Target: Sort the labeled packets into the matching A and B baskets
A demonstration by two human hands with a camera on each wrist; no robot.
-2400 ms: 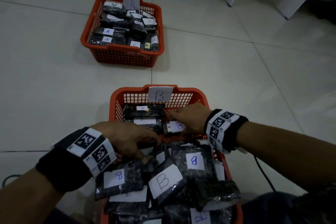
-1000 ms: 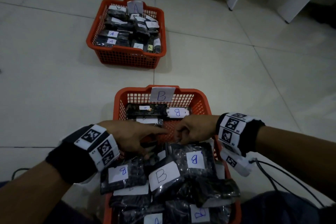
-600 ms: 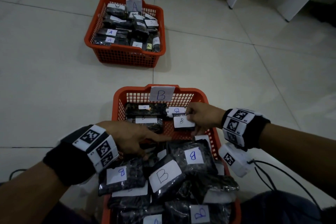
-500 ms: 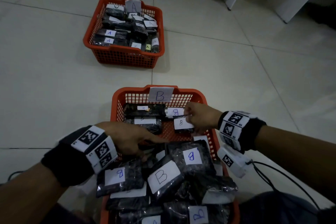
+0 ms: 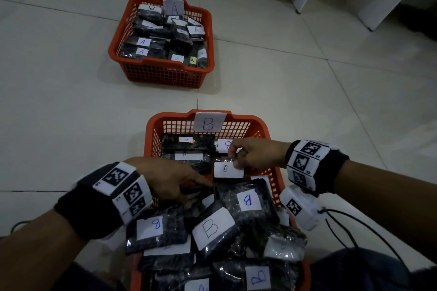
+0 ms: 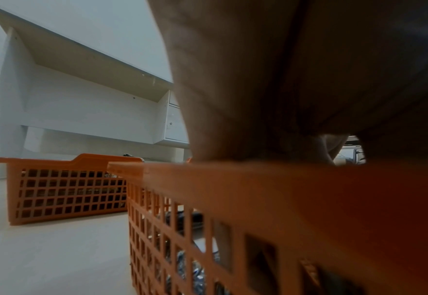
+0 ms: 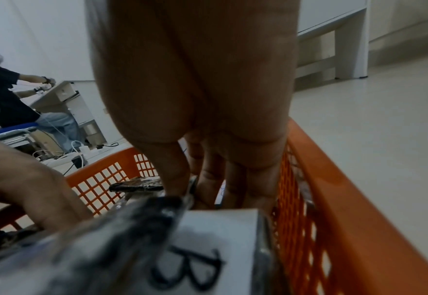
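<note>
Left hand [image 5: 170, 179] reaches flat-fingered into the heaped dark packets of the orange B basket [image 5: 151, 139], gripping nothing, while the right hand [image 5: 255, 155] pinches a black shiny packet [image 5: 228, 169] with a white handwritten "B" label, low inside that basket's far end.

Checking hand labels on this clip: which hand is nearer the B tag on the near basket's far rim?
Right. The right hand is just below the tag; the left hand sits nearer the person, lower left.
</note>
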